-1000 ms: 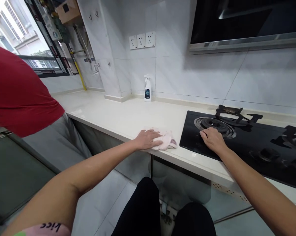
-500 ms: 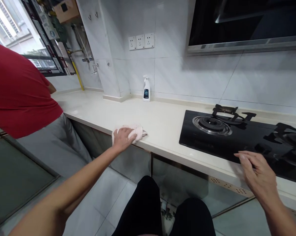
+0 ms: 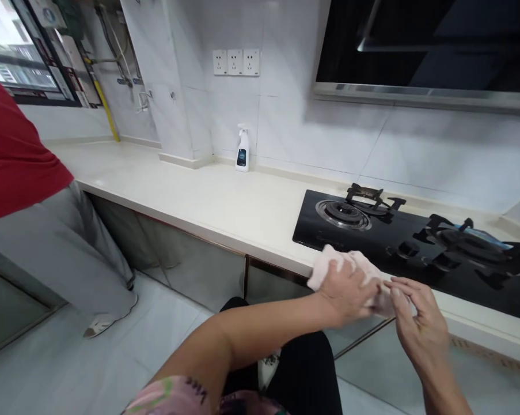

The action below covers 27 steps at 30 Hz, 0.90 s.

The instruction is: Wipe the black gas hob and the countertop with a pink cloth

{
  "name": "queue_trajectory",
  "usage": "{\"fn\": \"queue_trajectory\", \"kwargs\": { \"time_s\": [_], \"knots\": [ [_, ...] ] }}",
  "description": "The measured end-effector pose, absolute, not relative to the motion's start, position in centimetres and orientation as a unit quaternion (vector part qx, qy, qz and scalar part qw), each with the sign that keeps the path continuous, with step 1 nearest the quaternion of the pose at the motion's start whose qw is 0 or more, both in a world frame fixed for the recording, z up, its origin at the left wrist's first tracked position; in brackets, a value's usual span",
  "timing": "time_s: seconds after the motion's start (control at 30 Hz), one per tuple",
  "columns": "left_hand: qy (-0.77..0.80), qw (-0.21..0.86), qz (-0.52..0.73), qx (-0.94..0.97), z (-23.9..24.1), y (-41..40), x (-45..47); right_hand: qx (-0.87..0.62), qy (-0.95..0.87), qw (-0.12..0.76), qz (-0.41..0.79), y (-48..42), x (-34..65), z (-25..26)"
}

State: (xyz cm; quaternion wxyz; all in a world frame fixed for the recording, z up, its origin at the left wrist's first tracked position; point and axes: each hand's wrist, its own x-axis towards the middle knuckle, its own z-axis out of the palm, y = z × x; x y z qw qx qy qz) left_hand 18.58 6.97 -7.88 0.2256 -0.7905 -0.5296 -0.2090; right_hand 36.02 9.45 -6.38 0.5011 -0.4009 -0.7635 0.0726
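Note:
A pale pink cloth (image 3: 363,263) is bunched under and in my left hand (image 3: 345,293), at the front edge of the white countertop (image 3: 208,202), just in front of the black gas stove (image 3: 372,245). The left fingers are curled over the cloth, and part of it hangs below the hand. Right beside them is my right hand (image 3: 422,325), thumb and fingers pinched together at the cloth's right side. Whether a bit of cloth or something small is between those fingertips, I cannot make out.
A white spray bottle (image 3: 242,150) stands against the tiled wall, below wall sockets (image 3: 236,62). A dark range hood (image 3: 424,52) overhangs the stove, which has raised pan supports (image 3: 367,196). At left, a person in a red shirt (image 3: 22,155) stands by the counter.
My left hand has carried the cloth right along the counter edge to the stove front, beside my right hand. The view has shifted right, and the person in red appears farther left.

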Motion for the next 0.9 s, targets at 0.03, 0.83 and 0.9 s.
{"fn": "queue_trajectory", "kwargs": {
  "time_s": [0.03, 0.83, 0.9],
  "knots": [
    [-0.523, 0.234, -0.204, -0.794, -7.9, 7.7, 20.6, -0.392, -0.780, 0.483, 0.060, 9.7, 36.6, -6.6],
    [-0.638, 0.089, -0.256, -0.721, -3.0, 7.7, -4.9, -0.367, -0.908, 0.054, -0.198, 9.0, 23.5, -3.2],
    [-0.659, 0.052, -0.230, -0.714, -3.1, 8.2, -5.1, -0.330, -0.921, 0.093, -0.187, 8.0, 19.1, -3.4]
  ]
}}
